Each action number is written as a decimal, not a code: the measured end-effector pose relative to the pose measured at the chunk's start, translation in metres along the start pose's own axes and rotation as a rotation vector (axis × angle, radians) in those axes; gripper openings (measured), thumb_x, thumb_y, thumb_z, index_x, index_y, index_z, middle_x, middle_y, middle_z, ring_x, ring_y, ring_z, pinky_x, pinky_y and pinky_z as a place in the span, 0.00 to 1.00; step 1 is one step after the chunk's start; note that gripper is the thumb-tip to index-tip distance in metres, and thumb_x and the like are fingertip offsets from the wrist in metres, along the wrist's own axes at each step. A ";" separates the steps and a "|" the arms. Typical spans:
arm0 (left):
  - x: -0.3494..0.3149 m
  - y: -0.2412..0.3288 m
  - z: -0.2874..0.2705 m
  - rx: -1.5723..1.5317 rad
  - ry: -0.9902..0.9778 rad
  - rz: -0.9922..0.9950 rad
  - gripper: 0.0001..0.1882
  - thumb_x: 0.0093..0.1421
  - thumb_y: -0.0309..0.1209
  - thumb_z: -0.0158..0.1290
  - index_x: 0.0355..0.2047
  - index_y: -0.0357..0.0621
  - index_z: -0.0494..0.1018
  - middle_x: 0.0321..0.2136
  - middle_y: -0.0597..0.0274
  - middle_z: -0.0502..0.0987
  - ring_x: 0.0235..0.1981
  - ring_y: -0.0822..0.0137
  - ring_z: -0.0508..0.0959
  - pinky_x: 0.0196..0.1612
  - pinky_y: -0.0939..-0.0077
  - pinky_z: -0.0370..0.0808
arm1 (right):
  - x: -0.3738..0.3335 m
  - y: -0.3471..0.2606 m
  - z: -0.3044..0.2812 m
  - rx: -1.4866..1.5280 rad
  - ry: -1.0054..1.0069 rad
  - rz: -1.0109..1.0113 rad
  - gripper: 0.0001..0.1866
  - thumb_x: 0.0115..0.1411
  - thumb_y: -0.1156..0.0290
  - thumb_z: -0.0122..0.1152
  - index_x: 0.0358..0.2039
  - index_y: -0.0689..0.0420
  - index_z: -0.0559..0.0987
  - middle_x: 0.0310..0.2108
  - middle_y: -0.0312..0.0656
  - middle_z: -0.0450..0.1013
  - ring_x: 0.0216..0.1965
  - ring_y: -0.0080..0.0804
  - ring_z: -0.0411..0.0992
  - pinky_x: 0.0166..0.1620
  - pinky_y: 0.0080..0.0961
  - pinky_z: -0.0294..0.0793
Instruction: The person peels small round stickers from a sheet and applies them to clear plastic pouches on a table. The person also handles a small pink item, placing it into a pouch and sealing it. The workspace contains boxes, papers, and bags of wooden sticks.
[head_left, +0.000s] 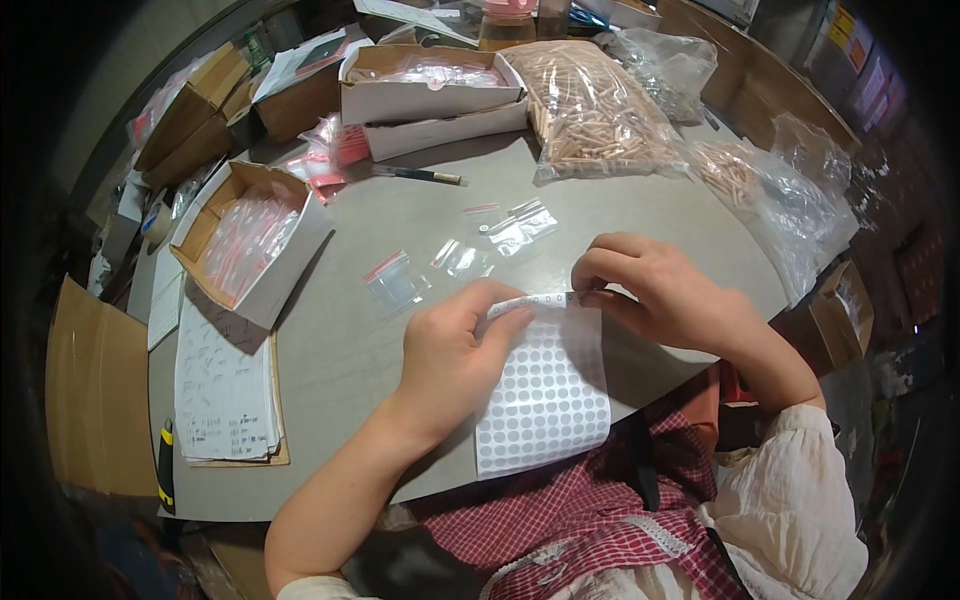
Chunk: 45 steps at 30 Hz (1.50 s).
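Observation:
A white sheet of round grey stickers hangs over the near edge of the table, its top edge bent back. My left hand pinches that top edge between thumb and fingers. At the sheet's upper right corner, my right hand has thumb and forefinger closed on the folded edge; whether a single sticker is between them is too small to tell. Just beyond lie small clear zip bags with red strips, some of them overlapping. One zip bag has a small round spot on it.
An open box of zip bags stands at left, above handwritten papers. Stacked white boxes and a big bag of wooden dowels fill the back. A pen lies before them; a yellow-black cutter rests at the left edge.

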<state>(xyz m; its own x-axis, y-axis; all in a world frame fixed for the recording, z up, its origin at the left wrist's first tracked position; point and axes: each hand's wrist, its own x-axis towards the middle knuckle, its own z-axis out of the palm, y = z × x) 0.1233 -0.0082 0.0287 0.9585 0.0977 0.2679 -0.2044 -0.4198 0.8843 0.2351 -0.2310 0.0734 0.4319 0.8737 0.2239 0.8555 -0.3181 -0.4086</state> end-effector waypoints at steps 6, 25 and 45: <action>0.003 -0.010 -0.003 -0.053 0.002 -0.140 0.08 0.62 0.29 0.61 0.38 0.37 0.81 0.19 0.73 0.74 0.21 0.83 0.67 0.24 0.81 0.64 | 0.004 -0.008 -0.003 0.095 0.040 0.017 0.07 0.58 0.82 0.66 0.37 0.61 0.78 0.35 0.43 0.75 0.39 0.40 0.76 0.43 0.33 0.75; -0.011 -0.015 0.017 -0.165 -0.142 0.066 0.12 0.62 0.33 0.58 0.38 0.35 0.79 0.29 0.43 0.82 0.33 0.45 0.83 0.39 0.57 0.77 | 0.193 0.000 0.062 -0.158 -0.361 0.013 0.18 0.59 0.59 0.68 0.34 0.64 0.81 0.30 0.53 0.79 0.33 0.51 0.78 0.38 0.41 0.75; -0.008 -0.016 0.010 -0.122 -0.099 0.002 0.14 0.61 0.36 0.59 0.40 0.36 0.79 0.30 0.41 0.82 0.34 0.44 0.83 0.39 0.57 0.77 | 0.168 0.005 0.050 -0.260 -0.172 -0.011 0.17 0.57 0.64 0.72 0.36 0.62 0.74 0.23 0.46 0.74 0.27 0.38 0.74 0.31 0.36 0.70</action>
<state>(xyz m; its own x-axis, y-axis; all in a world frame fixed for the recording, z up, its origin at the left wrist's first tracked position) 0.1209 -0.0118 0.0088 0.9718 0.0048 0.2359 -0.2231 -0.3063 0.9254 0.2971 -0.0676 0.0647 0.3865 0.9200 0.0649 0.9137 -0.3724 -0.1625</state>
